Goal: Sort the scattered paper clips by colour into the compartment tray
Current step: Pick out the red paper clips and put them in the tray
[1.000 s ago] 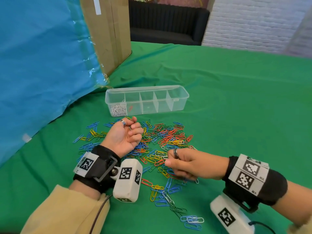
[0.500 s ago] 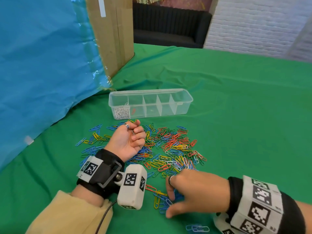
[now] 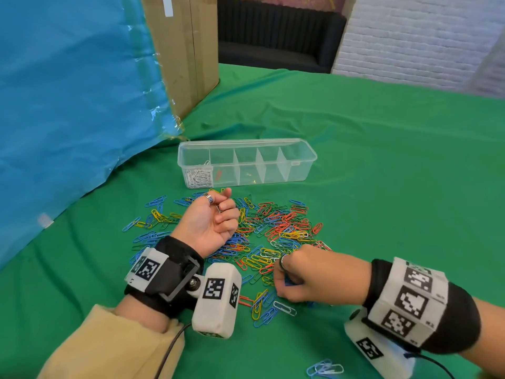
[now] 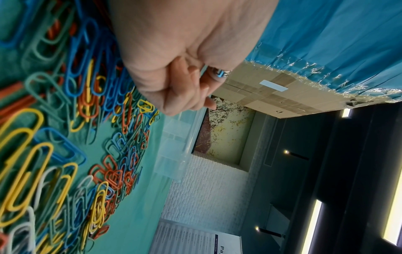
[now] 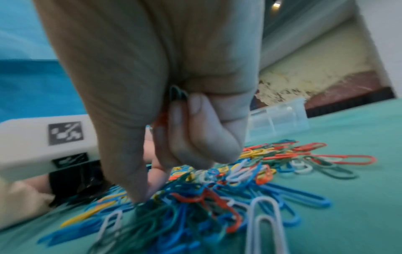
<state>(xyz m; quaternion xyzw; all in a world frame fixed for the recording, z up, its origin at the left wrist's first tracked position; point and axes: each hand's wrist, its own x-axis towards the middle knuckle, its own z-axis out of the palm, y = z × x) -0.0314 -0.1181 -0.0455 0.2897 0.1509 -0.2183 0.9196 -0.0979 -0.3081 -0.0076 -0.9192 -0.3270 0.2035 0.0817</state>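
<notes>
R hand (image 3: 303, 277) down in the near edge of the paper clip pile (image 3: 276, 231), fingers curled, gripping a few clips, green + red showing in the fist (image 5: 178, 96). L hand (image 3: 210, 222) palm-up on the pile's left, fingers curled round a small clip. Behind: clear compartment tray (image 3: 247, 162) w/ white clips in its leftmost slot, on green cloth (image 3: 382, 187).

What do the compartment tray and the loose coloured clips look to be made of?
Compartment tray: clear, slightly frosted plastic; dividers and cloth show through its walls. Coloured clips: probably wire with a glossy colour coating, judging by the thin bent loops; the core is not visible.
</notes>
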